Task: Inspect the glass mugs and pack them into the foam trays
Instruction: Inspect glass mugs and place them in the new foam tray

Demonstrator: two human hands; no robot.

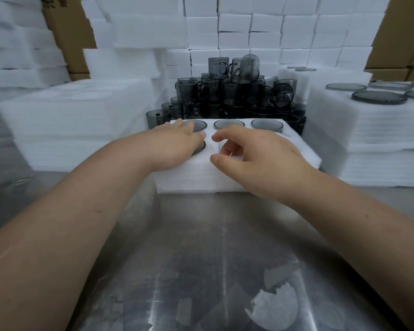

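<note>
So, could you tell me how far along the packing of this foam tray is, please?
Done: three mugs sit in the back row of the foam tray. In hand: the left hand rests on a fourth mug in the front-left pocket, and the right hand hovers empty beside it. Left: the middle front pocket looks unfilled, and a pile of mugs waits behind.
</note>
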